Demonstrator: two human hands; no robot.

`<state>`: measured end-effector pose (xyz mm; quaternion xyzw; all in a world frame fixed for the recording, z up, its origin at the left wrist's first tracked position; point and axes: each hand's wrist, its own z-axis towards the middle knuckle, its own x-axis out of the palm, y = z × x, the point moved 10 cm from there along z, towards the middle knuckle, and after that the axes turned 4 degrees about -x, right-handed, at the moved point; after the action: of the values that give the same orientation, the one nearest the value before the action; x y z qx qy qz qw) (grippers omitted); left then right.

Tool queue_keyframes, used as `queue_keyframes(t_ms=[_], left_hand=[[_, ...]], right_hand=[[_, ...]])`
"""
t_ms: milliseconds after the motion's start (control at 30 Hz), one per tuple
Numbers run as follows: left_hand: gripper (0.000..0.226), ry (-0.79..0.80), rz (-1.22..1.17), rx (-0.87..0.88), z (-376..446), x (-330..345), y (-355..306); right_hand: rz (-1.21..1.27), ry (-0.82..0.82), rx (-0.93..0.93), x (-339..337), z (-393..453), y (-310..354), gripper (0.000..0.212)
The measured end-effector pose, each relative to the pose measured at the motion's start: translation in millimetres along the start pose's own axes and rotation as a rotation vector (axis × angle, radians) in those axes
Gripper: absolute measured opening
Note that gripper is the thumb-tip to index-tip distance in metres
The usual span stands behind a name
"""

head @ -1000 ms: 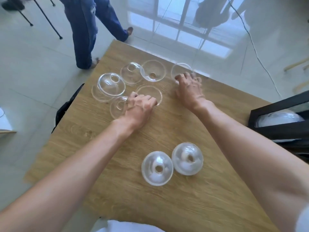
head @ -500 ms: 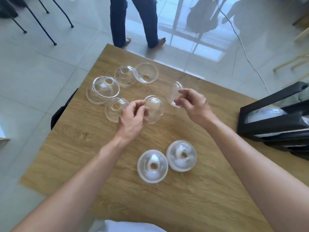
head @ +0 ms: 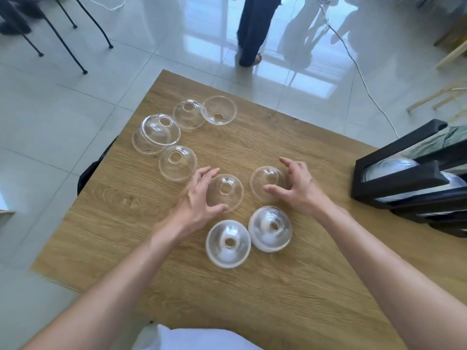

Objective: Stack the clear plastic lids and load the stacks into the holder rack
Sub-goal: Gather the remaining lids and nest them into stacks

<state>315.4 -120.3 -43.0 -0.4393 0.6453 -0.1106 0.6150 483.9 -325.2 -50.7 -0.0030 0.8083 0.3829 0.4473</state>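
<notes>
Clear plastic dome lids lie scattered over a wood-grain surface. The left hand cups one lid that sits dome-up near the middle, fingers spread over its far left edge and thumb curved along its near edge; whether they press on it or merely frame it cannot be told. The right hand is spread in the same way round a second lid just to the right, fingers arching past its far side and thumb reaching across its near side. These two lids sit close together without touching.

Nearer the person, two cloudier stacks of lids and rest side by side, touching or nearly so. Farther off on the left, a single lid sits alone, an overlapping pair lies beyond it, and two more lids touch at the far edge.

At the right edge stands the black holder rack, with domed lids visible between its bars. On the tiled floor beyond the surface stands another person's leg.
</notes>
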Motion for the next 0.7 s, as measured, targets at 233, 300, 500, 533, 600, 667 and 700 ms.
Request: queue_keyframes(t_ms=[233, 300, 500, 533, 600, 667, 700], left_hand=[[0.093, 0.224, 0.353, 0.177, 19.6, 26.1, -17.6], [0.091, 0.196, 0.344, 0.184, 23.2, 22.7, -19.2], [0.091, 0.096, 0.180, 0.145, 17.8, 0.1, -22.6], [0.091, 0.082, 0.135, 0.141, 14.0, -5.4, -23.7], [0.092, 0.055, 0.072, 0.146, 4.6, -14.2, -27.2], [0.093, 0.041, 0.067, 0.166, -8.2, -19.8, -31.9], [0.093, 0.041, 0.077, 0.176, -14.7, -20.9, -33.7]], right_hand=[[-0.300, 0.062, -0.157, 22.1, 4.2, 32.9, 0.094], [-0.284, 0.066, -0.138, 19.9, 5.9, 32.1, 0.095], [-0.173, -0.036, -0.134, -10.5, -9.5, 39.0, 0.095], [-0.165, -0.067, -0.157, -16.5, -17.4, 44.4, 0.095], [-0.147, -0.121, -0.220, -26.3, -36.3, 55.9, 0.094], [-0.144, -0.139, -0.264, -30.1, -58.1, 65.5, 0.091], [-0.146, -0.135, -0.277, -29.9, -68.6, 68.6, 0.090]])
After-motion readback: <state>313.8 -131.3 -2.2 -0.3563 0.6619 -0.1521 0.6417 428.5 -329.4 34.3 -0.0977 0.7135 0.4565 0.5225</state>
